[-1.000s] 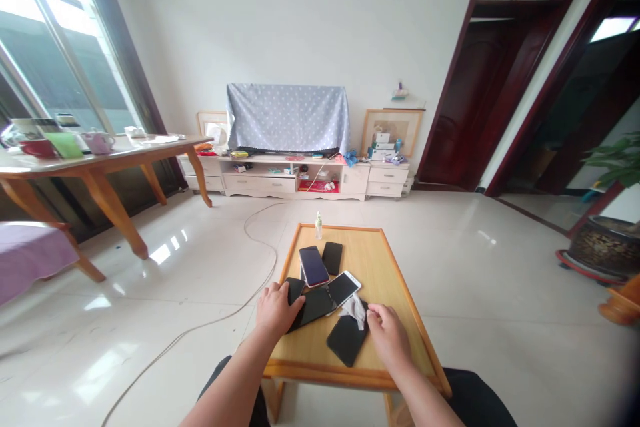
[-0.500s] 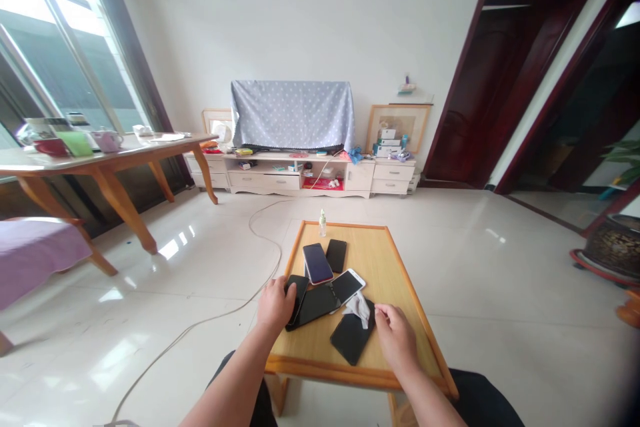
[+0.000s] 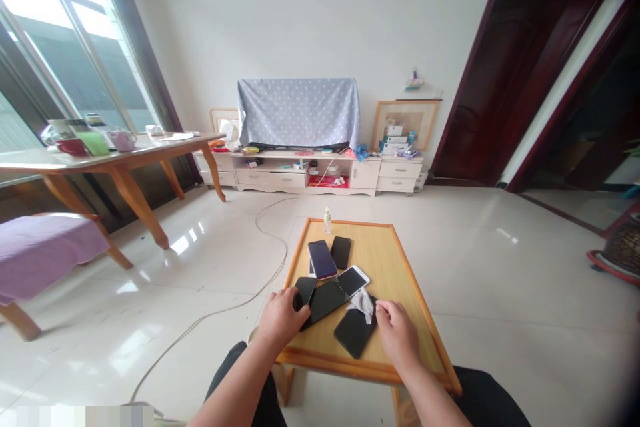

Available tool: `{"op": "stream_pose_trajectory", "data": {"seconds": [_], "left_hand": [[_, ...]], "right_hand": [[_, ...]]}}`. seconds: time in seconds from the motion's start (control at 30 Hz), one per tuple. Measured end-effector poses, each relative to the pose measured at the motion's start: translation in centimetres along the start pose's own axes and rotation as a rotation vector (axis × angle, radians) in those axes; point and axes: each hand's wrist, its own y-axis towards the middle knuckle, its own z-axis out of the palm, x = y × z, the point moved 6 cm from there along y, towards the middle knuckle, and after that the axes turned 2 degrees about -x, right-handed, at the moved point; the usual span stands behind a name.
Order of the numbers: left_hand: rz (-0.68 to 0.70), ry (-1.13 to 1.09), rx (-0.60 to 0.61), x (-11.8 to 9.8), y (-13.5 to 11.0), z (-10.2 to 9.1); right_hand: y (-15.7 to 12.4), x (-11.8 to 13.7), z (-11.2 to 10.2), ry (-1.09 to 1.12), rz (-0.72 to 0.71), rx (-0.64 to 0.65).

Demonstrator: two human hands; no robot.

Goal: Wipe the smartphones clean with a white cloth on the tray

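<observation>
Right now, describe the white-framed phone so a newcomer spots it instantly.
On the low wooden table, find the phones. The white-framed smartphone lies just above the crumpled cloth, its end against a black phone; no other has a white frame.

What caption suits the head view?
Left hand on a black smartphone, right hand at a white cloth, on a wooden table among other phones.

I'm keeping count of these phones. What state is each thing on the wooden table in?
Left hand, resting on the left black smartphone
Right hand, fingertips at the white cloth
White cloth, crumpled on the front black smartphone
White-framed smartphone, flat, screen dark
Purple-screen smartphone, flat, screen up
Small bottle, upright
</observation>
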Motion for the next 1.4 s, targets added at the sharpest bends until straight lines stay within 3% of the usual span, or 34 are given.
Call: {"op": "stream_pose_trajectory", "data": {"seconds": [0.27, 0.6, 0.83, 1.07, 1.4], "left_hand": [[-0.051, 0.036, 0.078, -0.8, -1.2, -0.3], [-0.043, 0.122, 0.002, -1.0, 1.1, -0.3], [0.099, 0.110, -0.028, -4.4, 1.8, -0.1], [0.146, 0.132, 0.004, -7.8, 5.7, 1.9], [0.285, 0.179, 0.104, -6.9, 12.8, 3.6]], "right_hand": [[-0.1, 0.3, -0.2, 0.013, -0.003, 0.004], [-0.1, 0.3, -0.4, 0.014, -0.028, 0.000], [0.3, 0.2, -0.4, 0.020, -0.014, 0.002], [0.5, 0.4, -0.7, 0.049, -0.034, -0.012], [1.2, -0.1, -0.1, 0.091, -0.043, 0.014]]}}
